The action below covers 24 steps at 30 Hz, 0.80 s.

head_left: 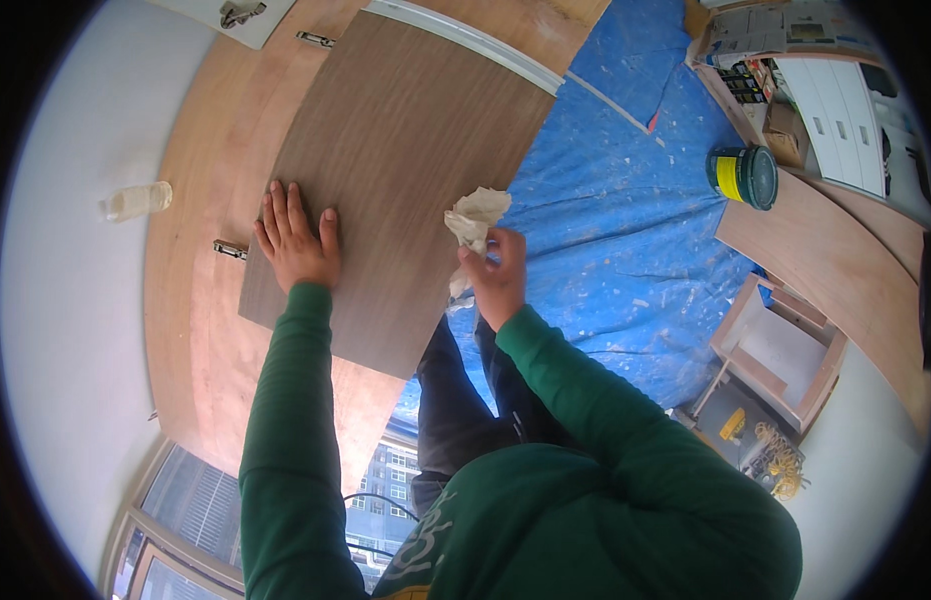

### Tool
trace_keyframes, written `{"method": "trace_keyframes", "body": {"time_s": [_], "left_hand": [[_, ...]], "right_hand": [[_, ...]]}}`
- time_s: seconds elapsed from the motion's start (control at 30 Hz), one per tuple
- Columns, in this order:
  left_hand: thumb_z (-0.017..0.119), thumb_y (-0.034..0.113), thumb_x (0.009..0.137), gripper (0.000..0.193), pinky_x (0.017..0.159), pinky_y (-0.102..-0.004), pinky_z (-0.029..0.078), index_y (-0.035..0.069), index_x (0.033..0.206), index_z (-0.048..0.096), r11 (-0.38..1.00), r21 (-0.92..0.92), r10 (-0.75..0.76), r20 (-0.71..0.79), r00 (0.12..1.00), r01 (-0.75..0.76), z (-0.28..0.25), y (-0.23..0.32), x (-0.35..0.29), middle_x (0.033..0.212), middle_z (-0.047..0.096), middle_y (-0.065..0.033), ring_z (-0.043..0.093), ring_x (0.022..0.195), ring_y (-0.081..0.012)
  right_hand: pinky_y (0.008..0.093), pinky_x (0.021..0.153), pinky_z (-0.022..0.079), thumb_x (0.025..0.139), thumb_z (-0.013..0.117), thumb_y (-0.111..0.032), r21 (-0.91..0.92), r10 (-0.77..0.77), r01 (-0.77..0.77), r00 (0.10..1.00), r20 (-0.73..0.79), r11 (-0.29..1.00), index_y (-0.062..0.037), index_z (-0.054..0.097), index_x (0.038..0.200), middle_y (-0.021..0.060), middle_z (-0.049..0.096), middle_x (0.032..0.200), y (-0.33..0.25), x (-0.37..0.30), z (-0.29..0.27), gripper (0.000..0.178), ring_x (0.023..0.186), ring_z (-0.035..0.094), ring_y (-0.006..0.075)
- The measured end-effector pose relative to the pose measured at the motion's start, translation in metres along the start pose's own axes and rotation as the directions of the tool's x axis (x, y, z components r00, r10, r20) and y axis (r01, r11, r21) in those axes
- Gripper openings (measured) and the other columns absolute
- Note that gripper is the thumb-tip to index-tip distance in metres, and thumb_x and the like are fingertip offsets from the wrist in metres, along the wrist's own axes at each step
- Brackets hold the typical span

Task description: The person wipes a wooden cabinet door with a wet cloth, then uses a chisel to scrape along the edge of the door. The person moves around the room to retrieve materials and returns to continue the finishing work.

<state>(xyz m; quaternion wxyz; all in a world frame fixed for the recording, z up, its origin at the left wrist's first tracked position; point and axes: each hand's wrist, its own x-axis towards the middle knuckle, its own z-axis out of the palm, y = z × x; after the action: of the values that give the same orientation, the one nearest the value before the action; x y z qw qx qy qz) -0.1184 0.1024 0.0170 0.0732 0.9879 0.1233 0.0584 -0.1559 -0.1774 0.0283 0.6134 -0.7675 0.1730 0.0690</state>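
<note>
A brown wood-grain panel (405, 130) lies flat on a pale plywood bench (200, 300), with a white strip (475, 45) along its far edge. My left hand (297, 240) rests on the panel near its left edge, palm down and fingers stretched. In my right hand (500, 275) is a crumpled off-white rag (475, 220), pinched between thumb and fingers at the panel's right edge. Two metal hinges, one upper (315, 40) and one lower (230, 249), stick out at the panel's left side.
A clear bottle (137, 202) lies at the bench's left edge. Blue sheeting (625, 240) covers the floor on the right. A dark bucket with a yellow label (742, 177), a wooden drawer-like frame (780, 350) and coiled yellow cord (780, 460) are farther right.
</note>
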Motion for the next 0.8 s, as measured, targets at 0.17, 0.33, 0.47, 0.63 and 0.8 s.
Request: {"method": "trace_keyframes", "body": {"time_s": [0.17, 0.33, 0.47, 0.63, 0.8], "left_hand": [[0.044, 0.053, 0.104, 0.070, 0.129, -0.0522, 0.011, 0.011, 0.159, 0.040, 1.000, 0.004, 0.000, 0.000, 1.000, 0.000, -0.001, 0.001, 0.000, 0.169, 0.032, -0.0095, 0.024, 0.158, -0.0284], [0.044, 0.052, 0.104, 0.069, 0.129, -0.0522, 0.011, 0.011, 0.159, 0.039, 1.000, -0.002, -0.005, 0.010, 1.000, 0.005, 0.000, 0.003, 0.000, 0.170, 0.031, -0.0090, 0.024, 0.158, -0.0281], [0.044, 0.052, 0.104, 0.069, 0.129, -0.0526, 0.011, 0.011, 0.159, 0.039, 1.000, 0.002, 0.000, 0.004, 1.000, 0.000, 0.000, 0.001, 0.000, 0.170, 0.031, -0.0095, 0.024, 0.158, -0.0286], [0.043, 0.053, 0.105, 0.069, 0.128, -0.0523, 0.013, 0.012, 0.160, 0.038, 1.000, 0.019, 0.001, -0.002, 1.000, -0.001, -0.001, -0.002, -0.001, 0.170, 0.032, -0.0091, 0.025, 0.158, -0.0294], [0.043, 0.053, 0.104, 0.071, 0.129, -0.0527, 0.011, 0.011, 0.160, 0.038, 1.000, -0.007, -0.009, 0.020, 1.000, 0.009, 0.000, 0.004, 0.003, 0.170, 0.030, -0.0097, 0.023, 0.158, -0.0293]], "right_hand": [[0.0383, 0.084, 0.051, 0.086, 0.079, -0.010, -0.242, -0.201, 0.219, 0.975, 0.096, 0.945, -0.0016, 0.062, 0.112, 0.0129, 0.057, 0.108, 0.006, 0.029, -0.016, 0.032, 0.101, 0.059, 0.0261], [0.0447, 0.080, 0.051, 0.085, 0.078, -0.007, -0.301, -0.384, 0.403, 0.915, 0.124, 0.864, -0.0031, 0.062, 0.103, 0.0186, 0.055, 0.107, -0.008, 0.030, -0.016, 0.024, 0.091, 0.058, 0.0375], [0.0467, 0.082, 0.051, 0.086, 0.077, -0.008, -0.366, -0.336, 0.394, 0.918, 0.212, 0.843, -0.0037, 0.062, 0.106, 0.0211, 0.054, 0.112, -0.004, 0.029, -0.019, 0.025, 0.092, 0.058, 0.0398], [0.0468, 0.083, 0.050, 0.089, 0.074, -0.018, -0.483, -0.434, 0.392, 0.901, 0.028, 0.783, -0.0022, 0.066, 0.104, 0.0209, 0.060, 0.104, -0.012, 0.113, -0.026, 0.023, 0.097, 0.059, 0.0401], [0.0509, 0.081, 0.049, 0.092, 0.072, -0.021, -0.479, -0.410, 0.333, 0.910, -0.064, 0.813, -0.0027, 0.066, 0.107, 0.0227, 0.060, 0.101, -0.042, 0.235, -0.060, 0.025, 0.094, 0.059, 0.0436]]}}
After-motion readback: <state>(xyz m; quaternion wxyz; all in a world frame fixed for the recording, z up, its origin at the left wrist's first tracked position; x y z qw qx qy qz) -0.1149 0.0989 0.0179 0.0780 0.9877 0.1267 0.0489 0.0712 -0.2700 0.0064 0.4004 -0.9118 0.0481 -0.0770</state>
